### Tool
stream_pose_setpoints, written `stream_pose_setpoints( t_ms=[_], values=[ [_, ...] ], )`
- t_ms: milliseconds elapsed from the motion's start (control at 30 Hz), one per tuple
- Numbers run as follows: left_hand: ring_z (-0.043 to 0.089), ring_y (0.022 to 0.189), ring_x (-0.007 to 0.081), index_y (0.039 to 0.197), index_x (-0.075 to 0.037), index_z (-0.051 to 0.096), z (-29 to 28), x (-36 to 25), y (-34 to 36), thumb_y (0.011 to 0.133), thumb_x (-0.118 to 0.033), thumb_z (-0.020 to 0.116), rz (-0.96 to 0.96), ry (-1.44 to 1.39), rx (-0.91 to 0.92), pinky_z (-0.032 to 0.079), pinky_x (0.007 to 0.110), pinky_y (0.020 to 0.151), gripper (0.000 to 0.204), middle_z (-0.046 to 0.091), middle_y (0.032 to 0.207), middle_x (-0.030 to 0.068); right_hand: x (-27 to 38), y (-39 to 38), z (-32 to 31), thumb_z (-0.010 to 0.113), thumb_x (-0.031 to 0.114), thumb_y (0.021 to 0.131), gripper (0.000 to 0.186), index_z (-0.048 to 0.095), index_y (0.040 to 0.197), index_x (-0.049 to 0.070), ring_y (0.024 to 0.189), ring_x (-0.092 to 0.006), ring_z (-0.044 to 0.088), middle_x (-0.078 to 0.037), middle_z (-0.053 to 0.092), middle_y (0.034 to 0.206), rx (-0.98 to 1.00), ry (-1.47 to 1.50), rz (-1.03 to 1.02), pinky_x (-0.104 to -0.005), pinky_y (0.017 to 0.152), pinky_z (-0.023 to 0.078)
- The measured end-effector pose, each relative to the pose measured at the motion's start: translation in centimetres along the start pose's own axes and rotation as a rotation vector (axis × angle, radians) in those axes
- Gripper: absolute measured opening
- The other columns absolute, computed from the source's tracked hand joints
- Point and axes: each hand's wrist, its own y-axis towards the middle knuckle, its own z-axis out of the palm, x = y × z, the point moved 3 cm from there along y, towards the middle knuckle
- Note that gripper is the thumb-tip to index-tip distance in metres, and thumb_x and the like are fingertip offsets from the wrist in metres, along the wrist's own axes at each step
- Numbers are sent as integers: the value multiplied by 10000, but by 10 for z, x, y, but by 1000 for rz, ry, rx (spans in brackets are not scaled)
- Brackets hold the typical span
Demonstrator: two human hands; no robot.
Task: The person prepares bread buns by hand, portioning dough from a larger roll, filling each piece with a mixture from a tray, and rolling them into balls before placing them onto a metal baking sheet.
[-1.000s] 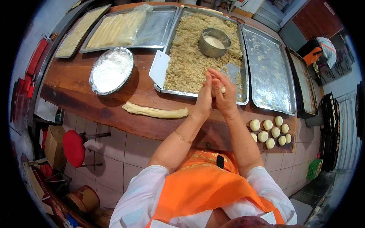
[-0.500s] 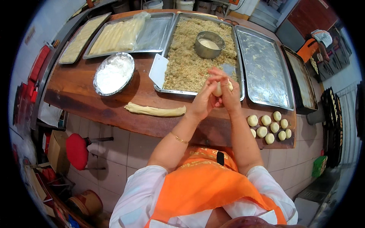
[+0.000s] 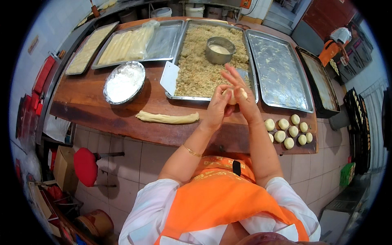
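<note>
I have a ball of dough (image 3: 232, 98) held between both hands, up by the near right part of the big filling tray (image 3: 188, 98). My left hand (image 3: 216, 107) is curled narrow round its left side, thumb and fingers against it, while my right hand (image 3: 248, 109) cups the other side with some fingers stretched out beyond the ball. Much of the dough is hidden by my fingers, and I can't tell how hard either hand presses. A thin bracelet (image 3: 192, 151) sits on my left forearm.

The tray in front of me is spread with crumbly, yellowish-brown filling (image 3: 196, 73), and a round metal container (image 3: 219, 58) with pale stuff inside stands on it. A white scraper (image 3: 169, 78) leans over the tray's near left corner. To the left of my hands a long strip of dough (image 3: 167, 118) lies on the wooden table (image 3: 90, 98), and beyond it is a metal bowl (image 3: 139, 93) of white powder (image 3: 124, 81). To the right, near the table's edge, sits a cluster of small round dough pieces (image 3: 293, 131), close together, with a smeared metal tray (image 3: 279, 69) lying beyond them
</note>
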Motion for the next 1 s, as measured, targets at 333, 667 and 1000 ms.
stream_pose_setpoints(
  t_ms=[333, 667, 1000],
  values=[
    [575, 765, 84, 1244, -114, 547, 10, 3, -12, 1030, -612, 388, -2, -63, -74, 458, 217, 571, 565, 589, 966, -6, -21, -22, -16, 428, 550, 1035, 593, 675, 1265, 62, 1353, -285, 483, -119, 563, 1439, 129, 182, 206, -439, 1196, 263],
    [459, 609, 26, 1207, -171, 554, 2, -8, -11, 996, -661, 433, 65, 135, -119, 306, 203, 484, 547, 561, 879, -55, -9, -11, 0, 409, 590, 1025, 609, 733, 1136, 87, 1394, -323, 458, -114, 711, 1210, 207, 132, 149, -497, 1183, 271],
    [406, 545, 25, 1237, -92, 516, -1, 2, -13, 1012, -656, 376, 121, 244, -100, 266, 188, 464, 623, 564, 886, -23, -8, -11, -7, 424, 559, 1030, 572, 728, 1094, 79, 1401, -337, 441, -81, 688, 1274, 228, 185, 84, -460, 1158, 328]
  ],
)
